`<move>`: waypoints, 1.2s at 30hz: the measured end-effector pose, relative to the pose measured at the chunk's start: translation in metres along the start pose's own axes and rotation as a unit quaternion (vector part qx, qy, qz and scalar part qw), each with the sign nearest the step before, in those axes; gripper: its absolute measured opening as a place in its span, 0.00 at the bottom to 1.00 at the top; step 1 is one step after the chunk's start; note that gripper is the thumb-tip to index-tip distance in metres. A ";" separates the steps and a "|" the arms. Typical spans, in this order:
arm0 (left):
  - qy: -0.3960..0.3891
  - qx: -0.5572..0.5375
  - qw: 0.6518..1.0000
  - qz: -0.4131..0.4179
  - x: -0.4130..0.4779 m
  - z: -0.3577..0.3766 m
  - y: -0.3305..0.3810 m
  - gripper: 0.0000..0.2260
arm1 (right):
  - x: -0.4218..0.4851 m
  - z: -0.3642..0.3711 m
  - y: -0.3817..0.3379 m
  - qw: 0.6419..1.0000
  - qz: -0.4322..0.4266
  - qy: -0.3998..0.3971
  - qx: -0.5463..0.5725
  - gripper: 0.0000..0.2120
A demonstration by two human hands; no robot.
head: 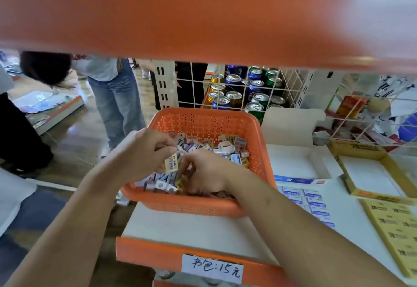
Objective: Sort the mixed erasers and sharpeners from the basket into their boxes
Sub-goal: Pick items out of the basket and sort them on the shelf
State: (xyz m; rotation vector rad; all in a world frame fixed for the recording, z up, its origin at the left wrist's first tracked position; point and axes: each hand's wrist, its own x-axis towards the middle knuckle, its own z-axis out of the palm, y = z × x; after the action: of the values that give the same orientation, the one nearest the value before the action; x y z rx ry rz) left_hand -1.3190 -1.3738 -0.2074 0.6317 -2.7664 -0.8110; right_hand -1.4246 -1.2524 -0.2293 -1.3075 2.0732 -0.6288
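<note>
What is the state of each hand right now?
Left hand: pinches a yellow packet.
Right hand: curled in the basket, grip cannot be told.

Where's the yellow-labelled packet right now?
Head view, centre: the yellow-labelled packet is pinched in the left hand over the left part of the orange basket, close beside the right hand.

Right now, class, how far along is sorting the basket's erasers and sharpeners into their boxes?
Barely begun. Done: nothing visible; the open white box and yellow box show bare bottoms. In hand: the left hand pinches a yellow-labelled packet over the orange basket; the right hand reaches among the pieces. Left: the whole heap in the basket.
</note>
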 end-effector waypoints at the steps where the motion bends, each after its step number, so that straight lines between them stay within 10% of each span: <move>1: 0.008 -0.021 1.000 -0.003 -0.001 0.001 0.001 0.07 | -0.003 -0.002 0.001 0.999 -0.002 0.023 0.029 0.08; 9: 0.049 -0.230 0.972 -0.027 -0.010 0.012 0.032 0.08 | -0.051 -0.030 0.020 0.943 0.006 0.259 0.208 0.15; 15: 0.046 -0.335 0.940 0.041 -0.018 0.036 0.092 0.07 | -0.120 -0.049 0.055 0.875 -0.003 0.296 0.383 0.13; 36: -0.066 -0.257 0.963 0.051 -0.023 0.235 0.269 0.15 | -0.315 -0.103 0.272 0.878 0.124 0.370 0.277 0.09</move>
State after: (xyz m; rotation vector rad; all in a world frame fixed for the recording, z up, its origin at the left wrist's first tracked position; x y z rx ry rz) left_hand -1.4610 -1.0485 -0.2564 0.3402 -2.5009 -1.5171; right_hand -1.5626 -0.8480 -0.2632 -0.4761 2.2885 -1.6456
